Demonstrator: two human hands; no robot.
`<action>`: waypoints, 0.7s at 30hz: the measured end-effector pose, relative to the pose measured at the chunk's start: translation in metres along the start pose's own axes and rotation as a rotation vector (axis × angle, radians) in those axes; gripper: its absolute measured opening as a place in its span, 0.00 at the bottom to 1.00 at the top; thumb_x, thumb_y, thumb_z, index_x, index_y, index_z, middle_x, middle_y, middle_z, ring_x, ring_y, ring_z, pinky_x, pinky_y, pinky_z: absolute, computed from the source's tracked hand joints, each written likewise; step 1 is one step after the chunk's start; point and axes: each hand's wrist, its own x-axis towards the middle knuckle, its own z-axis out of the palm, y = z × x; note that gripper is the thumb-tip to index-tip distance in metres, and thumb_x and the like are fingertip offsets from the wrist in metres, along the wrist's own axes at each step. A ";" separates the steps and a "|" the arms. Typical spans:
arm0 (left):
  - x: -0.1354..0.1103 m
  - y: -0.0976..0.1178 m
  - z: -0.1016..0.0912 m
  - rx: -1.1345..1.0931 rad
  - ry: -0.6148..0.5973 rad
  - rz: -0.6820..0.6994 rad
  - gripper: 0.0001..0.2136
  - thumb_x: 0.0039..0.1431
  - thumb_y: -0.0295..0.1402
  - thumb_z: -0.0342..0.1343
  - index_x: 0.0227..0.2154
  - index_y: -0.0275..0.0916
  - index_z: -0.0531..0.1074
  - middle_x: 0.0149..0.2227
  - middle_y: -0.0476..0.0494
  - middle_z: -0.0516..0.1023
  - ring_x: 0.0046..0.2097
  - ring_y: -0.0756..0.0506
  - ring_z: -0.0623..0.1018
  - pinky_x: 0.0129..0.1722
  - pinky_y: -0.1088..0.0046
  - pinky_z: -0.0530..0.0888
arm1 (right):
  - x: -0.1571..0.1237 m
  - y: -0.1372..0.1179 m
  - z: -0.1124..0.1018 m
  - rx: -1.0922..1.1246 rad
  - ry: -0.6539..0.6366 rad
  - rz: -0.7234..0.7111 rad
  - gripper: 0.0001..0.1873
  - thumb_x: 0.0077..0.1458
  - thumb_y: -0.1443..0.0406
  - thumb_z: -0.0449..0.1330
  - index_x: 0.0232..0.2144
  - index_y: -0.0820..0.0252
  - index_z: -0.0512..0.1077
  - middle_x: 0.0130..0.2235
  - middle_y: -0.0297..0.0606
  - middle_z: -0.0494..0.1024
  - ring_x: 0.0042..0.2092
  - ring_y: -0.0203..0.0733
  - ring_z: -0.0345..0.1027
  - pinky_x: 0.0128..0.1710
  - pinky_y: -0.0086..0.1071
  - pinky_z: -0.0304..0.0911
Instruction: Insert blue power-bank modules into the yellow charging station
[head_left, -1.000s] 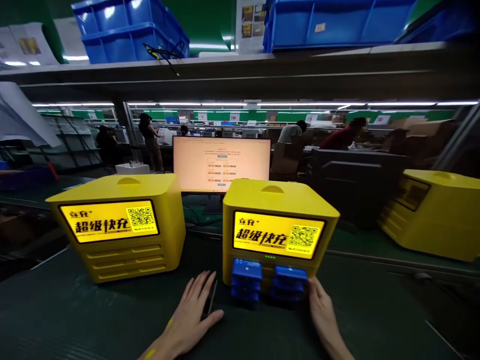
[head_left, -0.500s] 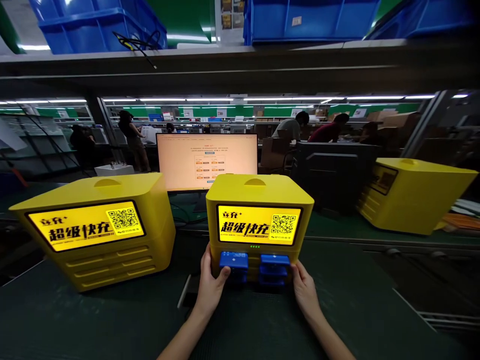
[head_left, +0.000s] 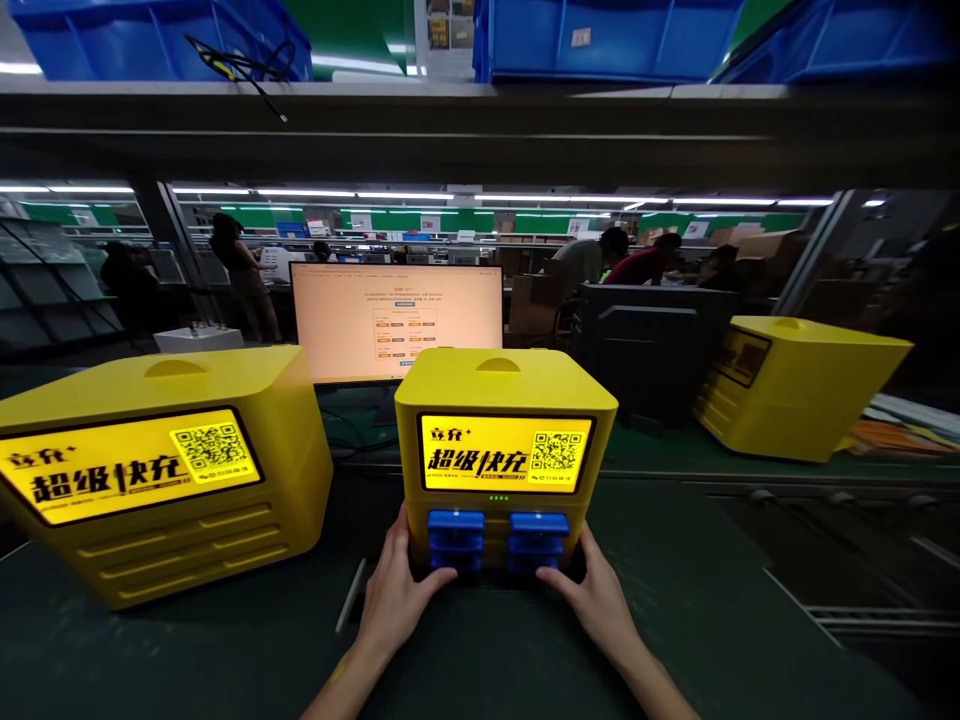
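Hands frame the base of the middle yellow charging cabinet (head_left: 504, 400), one at each lower front corner. Your left hand (head_left: 397, 595) lies against the cabinet's lower left corner, fingers wrapped round the side and thumb reaching inward under the left stack of blue power banks (head_left: 454, 538). Your right hand (head_left: 589, 595) mirrors it at the lower right corner, thumb pointing inward beneath the right stack of blue power banks (head_left: 537, 540). Both hands are curled on the cabinet, gripping it between them. Directly above your thumbs the two blue stacks protrude from the cabinet's slots, side by side; above them sits the lit yellow screen (head_left: 504, 453). Well off to the outside of your left hand stands a second yellow cabinet (head_left: 161, 470). Beyond your fingertips, behind the gripped cabinet, a monitor (head_left: 396, 320) glows. Far past your right hand a third yellow cabinet (head_left: 802, 385) rests on the green bench (head_left: 187, 660).
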 end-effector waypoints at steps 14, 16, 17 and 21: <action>0.024 0.027 -0.016 -0.362 0.081 -0.069 0.38 0.54 0.56 0.48 0.62 0.37 0.48 0.61 0.33 0.57 0.60 0.36 0.62 0.56 0.58 0.65 | 0.008 -0.057 -0.002 0.448 0.116 0.033 0.40 0.51 0.51 0.61 0.61 0.58 0.51 0.61 0.41 0.58 0.59 0.49 0.54 0.56 0.40 0.57; 0.020 -0.002 -0.036 -0.065 0.019 0.085 0.32 0.58 0.53 0.46 0.61 0.42 0.53 0.61 0.37 0.59 0.60 0.37 0.61 0.57 0.54 0.62 | 0.015 -0.035 -0.011 0.396 0.077 0.025 0.34 0.54 0.50 0.57 0.59 0.56 0.56 0.60 0.39 0.61 0.59 0.48 0.55 0.55 0.39 0.58; 0.016 -0.023 -0.046 0.129 -0.028 0.181 0.29 0.59 0.51 0.47 0.60 0.45 0.55 0.61 0.40 0.60 0.61 0.37 0.61 0.58 0.52 0.60 | 0.020 -0.020 -0.016 0.336 0.089 0.041 0.31 0.55 0.49 0.54 0.57 0.57 0.59 0.58 0.40 0.64 0.58 0.48 0.57 0.54 0.38 0.60; -0.002 -0.102 -0.063 0.716 -0.104 0.494 0.25 0.57 0.50 0.50 0.58 0.57 0.58 0.60 0.44 0.62 0.57 0.35 0.66 0.53 0.46 0.64 | 0.070 0.029 -0.029 0.088 0.288 0.100 0.33 0.54 0.47 0.52 0.53 0.63 0.63 0.52 0.46 0.70 0.52 0.52 0.64 0.48 0.40 0.65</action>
